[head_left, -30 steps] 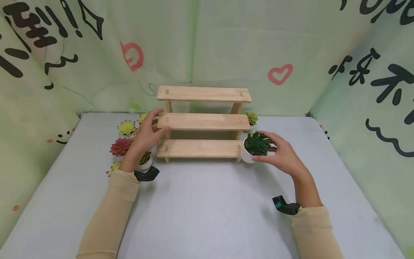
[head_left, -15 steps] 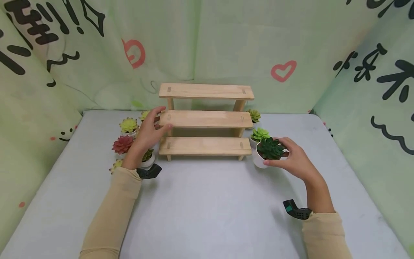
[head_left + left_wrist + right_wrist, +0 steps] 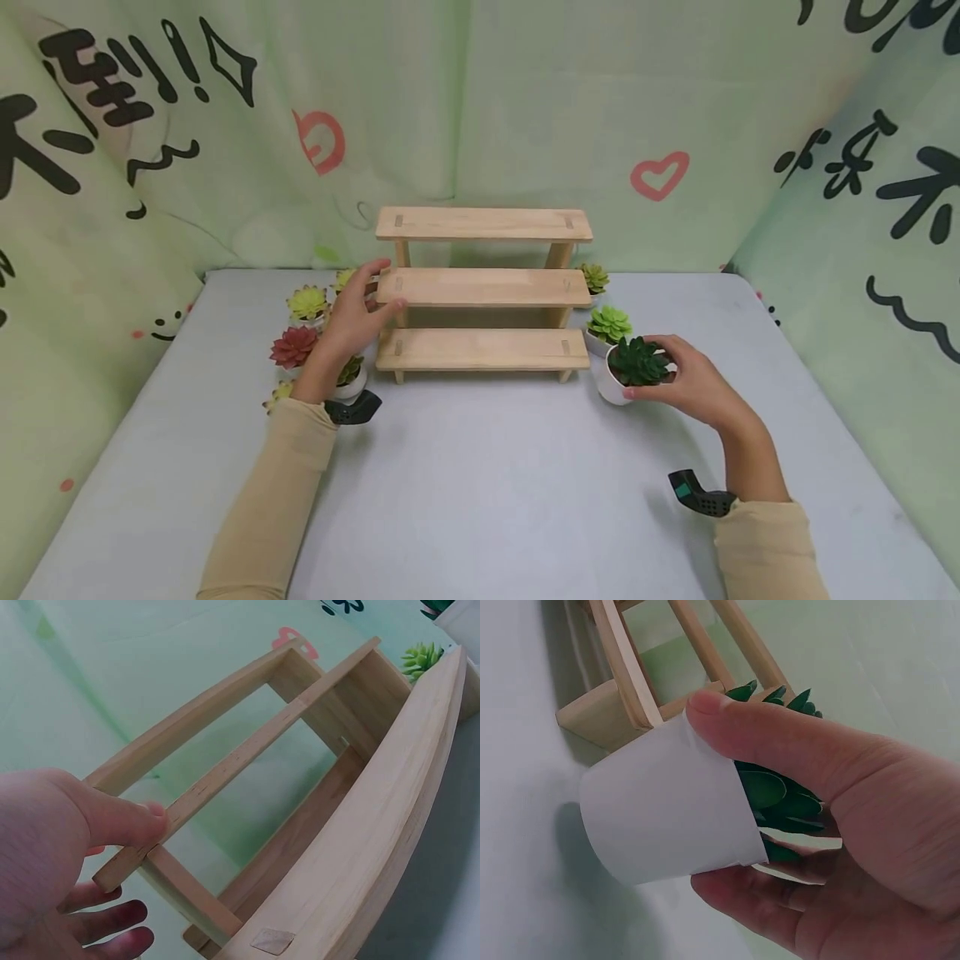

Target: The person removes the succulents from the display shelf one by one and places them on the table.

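Observation:
A three-step wooden plant stand (image 3: 483,350) is at the back of the table. My left hand (image 3: 347,329) grips the left end of its middle step; in the left wrist view the thumb lies on the board (image 3: 225,774) with the fingers below it. My right hand (image 3: 697,387) holds a dark green potted succulent (image 3: 637,361) by its white pot (image 3: 667,806), thumb on one side and fingers on the other. The pot is tilted, just right of the stand's lowest step and in front of a light green succulent (image 3: 610,323). Whether it touches the table is unclear.
Left of the stand, partly behind my left hand, are a red succulent (image 3: 294,347), a yellow-green one (image 3: 307,302) and several others. Another green succulent (image 3: 595,278) stands by the stand's back right. A printed green curtain (image 3: 525,108) hangs behind the white table (image 3: 495,492).
My right hand has moved right and slightly nearer with the dark green succulent, away from the stand's right end, uncovering the light green one. My left hand keeps its place on the stand.

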`<state>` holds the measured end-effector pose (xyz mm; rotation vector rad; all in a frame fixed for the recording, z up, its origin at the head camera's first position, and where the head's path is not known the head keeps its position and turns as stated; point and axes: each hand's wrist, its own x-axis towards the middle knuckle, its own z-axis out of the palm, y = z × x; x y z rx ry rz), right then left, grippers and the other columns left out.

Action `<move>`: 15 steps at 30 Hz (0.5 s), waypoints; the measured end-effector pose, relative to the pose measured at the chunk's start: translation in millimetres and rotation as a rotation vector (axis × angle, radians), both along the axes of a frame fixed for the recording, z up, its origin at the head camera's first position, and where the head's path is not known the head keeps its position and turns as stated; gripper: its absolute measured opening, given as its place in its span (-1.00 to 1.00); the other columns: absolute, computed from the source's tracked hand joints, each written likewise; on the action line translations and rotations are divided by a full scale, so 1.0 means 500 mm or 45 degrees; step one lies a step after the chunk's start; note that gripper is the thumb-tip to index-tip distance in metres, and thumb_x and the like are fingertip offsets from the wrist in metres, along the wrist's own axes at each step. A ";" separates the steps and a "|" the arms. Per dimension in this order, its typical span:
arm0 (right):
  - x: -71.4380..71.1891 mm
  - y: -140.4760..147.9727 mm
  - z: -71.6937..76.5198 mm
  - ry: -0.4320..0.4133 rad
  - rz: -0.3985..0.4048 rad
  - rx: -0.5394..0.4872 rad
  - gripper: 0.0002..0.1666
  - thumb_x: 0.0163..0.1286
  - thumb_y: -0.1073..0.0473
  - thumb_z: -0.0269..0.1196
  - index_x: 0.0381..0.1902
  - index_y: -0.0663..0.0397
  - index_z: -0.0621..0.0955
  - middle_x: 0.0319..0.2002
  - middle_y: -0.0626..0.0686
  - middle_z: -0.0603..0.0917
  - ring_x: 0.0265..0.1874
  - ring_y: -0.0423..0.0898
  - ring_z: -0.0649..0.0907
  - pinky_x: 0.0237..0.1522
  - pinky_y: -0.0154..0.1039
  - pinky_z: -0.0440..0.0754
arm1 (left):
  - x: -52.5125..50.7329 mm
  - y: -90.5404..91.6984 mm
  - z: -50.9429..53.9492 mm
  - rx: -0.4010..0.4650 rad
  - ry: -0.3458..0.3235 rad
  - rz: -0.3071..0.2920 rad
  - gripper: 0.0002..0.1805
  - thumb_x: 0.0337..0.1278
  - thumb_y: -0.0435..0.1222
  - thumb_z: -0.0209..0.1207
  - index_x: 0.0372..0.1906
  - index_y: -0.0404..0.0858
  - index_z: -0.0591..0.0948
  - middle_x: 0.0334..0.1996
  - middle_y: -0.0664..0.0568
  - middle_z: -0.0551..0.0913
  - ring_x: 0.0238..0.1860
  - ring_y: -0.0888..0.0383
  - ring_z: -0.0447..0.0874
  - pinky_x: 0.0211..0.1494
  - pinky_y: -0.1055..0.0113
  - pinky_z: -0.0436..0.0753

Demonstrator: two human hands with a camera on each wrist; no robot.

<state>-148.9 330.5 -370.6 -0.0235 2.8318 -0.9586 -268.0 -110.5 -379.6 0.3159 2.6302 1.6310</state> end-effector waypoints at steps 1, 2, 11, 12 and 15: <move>-0.001 -0.001 -0.002 -0.003 0.002 0.000 0.09 0.04 -0.14 0.48 0.38 0.24 0.25 0.37 0.37 0.26 0.21 0.32 0.41 0.12 0.25 0.53 | 0.000 0.000 0.000 -0.002 -0.002 0.002 -0.25 0.25 -0.19 0.22 0.47 -0.12 0.17 0.46 -0.12 0.18 0.43 -0.14 0.24 0.47 -0.05 0.31; -0.002 -0.002 -0.003 -0.003 0.005 -0.001 0.09 0.05 -0.13 0.48 0.38 0.25 0.25 0.36 0.38 0.26 0.21 0.32 0.41 0.13 0.26 0.52 | 0.000 0.000 0.000 -0.002 -0.002 0.003 -0.25 0.25 -0.19 0.22 0.47 -0.12 0.17 0.46 -0.13 0.18 0.43 -0.14 0.24 0.46 -0.05 0.31; -0.011 -0.010 -0.015 -0.041 0.019 -0.004 0.07 0.03 -0.12 0.49 0.36 0.24 0.28 0.33 0.35 0.31 0.21 0.31 0.42 0.12 0.24 0.55 | 0.001 0.000 0.001 -0.007 -0.006 0.005 -0.26 0.26 -0.19 0.21 0.47 -0.11 0.17 0.47 -0.12 0.17 0.44 -0.14 0.22 0.46 -0.04 0.32; -0.012 -0.010 -0.016 -0.045 0.019 -0.004 0.07 0.03 -0.11 0.49 0.36 0.24 0.28 0.33 0.36 0.30 0.22 0.31 0.41 0.13 0.25 0.53 | 0.001 0.000 0.001 -0.010 -0.009 0.008 -0.26 0.26 -0.19 0.21 0.47 -0.11 0.17 0.47 -0.12 0.17 0.44 -0.14 0.22 0.46 -0.04 0.32; -0.013 -0.013 -0.017 -0.044 0.022 -0.015 0.06 0.04 -0.09 0.49 0.37 0.24 0.27 0.33 0.36 0.29 0.25 0.30 0.38 0.17 0.28 0.49 | 0.001 0.000 0.001 -0.010 -0.009 0.011 -0.26 0.26 -0.19 0.21 0.47 -0.09 0.17 0.47 -0.12 0.17 0.44 -0.14 0.22 0.46 -0.04 0.32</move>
